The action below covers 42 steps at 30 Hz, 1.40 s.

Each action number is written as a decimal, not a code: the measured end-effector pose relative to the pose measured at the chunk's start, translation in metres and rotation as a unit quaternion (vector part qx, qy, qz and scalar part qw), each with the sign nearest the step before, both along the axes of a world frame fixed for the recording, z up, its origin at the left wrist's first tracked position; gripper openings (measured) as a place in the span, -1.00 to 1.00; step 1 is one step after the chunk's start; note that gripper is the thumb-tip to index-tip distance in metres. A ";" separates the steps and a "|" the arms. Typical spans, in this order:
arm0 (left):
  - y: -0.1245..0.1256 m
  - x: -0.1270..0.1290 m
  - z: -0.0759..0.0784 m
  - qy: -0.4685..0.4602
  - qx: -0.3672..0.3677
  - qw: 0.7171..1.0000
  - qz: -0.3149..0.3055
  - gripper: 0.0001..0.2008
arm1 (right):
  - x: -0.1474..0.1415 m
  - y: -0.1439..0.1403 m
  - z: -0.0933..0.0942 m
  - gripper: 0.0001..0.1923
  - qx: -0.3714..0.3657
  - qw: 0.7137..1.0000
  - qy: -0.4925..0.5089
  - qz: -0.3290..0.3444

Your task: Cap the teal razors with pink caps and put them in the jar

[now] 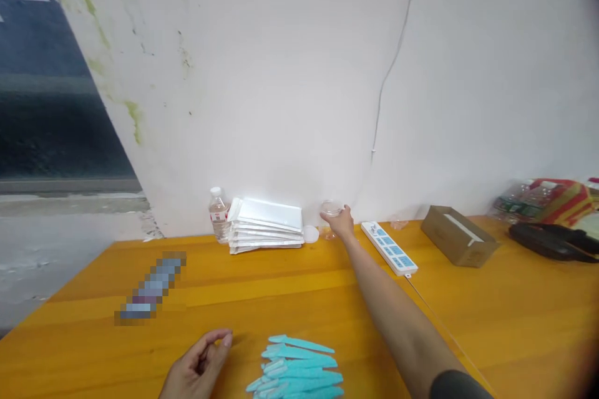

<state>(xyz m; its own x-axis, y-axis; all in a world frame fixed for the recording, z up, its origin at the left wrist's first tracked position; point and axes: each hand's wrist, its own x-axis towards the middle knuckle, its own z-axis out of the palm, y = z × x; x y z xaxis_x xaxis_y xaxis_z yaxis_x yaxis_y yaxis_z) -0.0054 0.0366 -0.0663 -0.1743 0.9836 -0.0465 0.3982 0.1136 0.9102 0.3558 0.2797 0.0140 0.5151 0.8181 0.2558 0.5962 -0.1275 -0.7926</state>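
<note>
Right hand [343, 222] seemingly grips clear cup [330, 208]; left hand [199, 369] rests

A small clear plastic cup [330, 209] stands upright at the far edge of the orange table, close to the white wall. It sits right of a white lid, left of the power strip, gripped at its rim.

Single head cam, above and behind hands, faces forward-down across worktop [290, 287] to wall [299, 75] beyond right hand [341, 223]; mid-range.
</note>
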 end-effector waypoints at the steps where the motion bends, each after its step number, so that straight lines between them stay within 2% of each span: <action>1: -0.004 0.000 0.003 0.006 -0.006 1.000 -0.009 -0.47 | 0.003 -0.006 0.003 -0.20 -0.010 1.000 -0.003 0.004; 3: -0.014 -0.002 0.013 0.025 -0.013 0.999 -0.021 -0.50 | 0.014 -0.031 0.003 -0.32 -0.030 0.999 -0.011 0.013; 5: -0.024 -0.004 0.022 0.039 -0.003 0.999 -0.034 -0.53 | 0.025 -0.070 -0.004 -0.31 -0.035 0.999 -0.023 0.018; 7: -0.029 -0.003 0.025 0.023 0.008 0.998 -0.054 -0.57 | 0.031 -0.117 -0.014 -0.28 0.020 0.994 -0.026 0.107; 9: -0.033 0.001 0.025 0.022 0.005 0.995 -0.098 -0.63 | 0.028 -0.165 -0.024 -0.27 0.015 0.981 0.008 0.193; 11: -0.038 0.009 0.025 0.039 0.007 0.986 -0.161 -0.69 | 0.017 -0.204 -0.033 -0.27 0.026 0.975 0.046 0.215; 13: -0.041 0.019 0.025 0.064 0.019 0.974 -0.218 -0.71 | 0.004 -0.225 -0.042 -0.26 0.039 0.971 0.061 0.226; 18: -0.043 0.035 0.024 0.150 0.030 0.955 -0.252 -0.69 | -0.011 -0.227 -0.049 -0.22 0.050 0.972 0.029 0.229; 21: -0.043 0.042 0.021 0.176 0.028 0.951 -0.252 -0.68 | -0.010 -0.240 -0.051 -0.01 0.055 0.982 -0.026 0.180; 22: -0.043 0.044 0.020 0.181 0.030 0.950 -0.252 -0.68 | -0.010 -0.250 -0.053 0.01 0.063 0.985 -0.048 0.154; 23: -0.044 0.047 0.020 0.188 0.033 0.949 -0.253 -0.69 | -0.010 -0.261 -0.056 -0.05 0.074 0.986 -0.070 0.130; 24: -0.043 0.050 0.019 0.194 0.037 0.947 -0.253 -0.70 | -0.011 -0.272 -0.060 -0.21 0.087 0.986 -0.088 0.115; 26: -0.043 0.056 0.018 0.199 0.041 0.944 -0.259 -0.71 | -0.014 -0.294 -0.070 -0.56 0.083 0.975 -0.119 0.166; 27: -0.042 0.057 0.018 0.198 0.042 0.944 -0.262 -0.71 | -0.017 -0.303 -0.077 -0.63 0.070 0.965 -0.134 0.215; 29: -0.042 0.058 0.018 0.186 0.043 0.945 -0.264 -0.70 | -0.022 -0.314 -0.089 -0.64 0.036 0.939 -0.156 0.305; 31: -0.042 0.057 0.018 0.174 0.038 0.948 -0.263 -0.70 | -0.026 -0.317 -0.097 -0.66 0.003 0.921 -0.164 0.354; 34: -0.043 0.058 0.016 0.162 0.027 0.951 -0.262 -0.72 | -0.030 -0.313 -0.102 -0.80 -0.027 0.913 -0.166 0.373; 39: -0.043 0.062 0.013 0.142 0.043 0.954 -0.259 -0.78 | -0.031 -0.305 -0.099 -0.82 -0.040 0.903 -0.167 0.393; 41: -0.040 0.057 0.022 0.109 0.027 0.962 -0.248 -0.77 | -0.031 -0.305 -0.097 -0.85 -0.034 0.903 -0.158 0.399; 42: -0.037 0.054 0.031 0.090 0.022 0.968 -0.233 -0.75 | -0.031 -0.306 -0.095 -0.86 -0.026 0.904 -0.151 0.398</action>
<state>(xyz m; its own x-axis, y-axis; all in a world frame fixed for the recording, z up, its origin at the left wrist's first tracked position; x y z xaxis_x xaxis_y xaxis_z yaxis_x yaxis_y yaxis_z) 0.0484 -0.0004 -0.0357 0.2880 0.9575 -0.0130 0.5493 -0.1541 0.8213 0.3248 -0.0262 -0.0813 -0.3300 0.9137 0.2372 0.7030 0.4056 -0.5842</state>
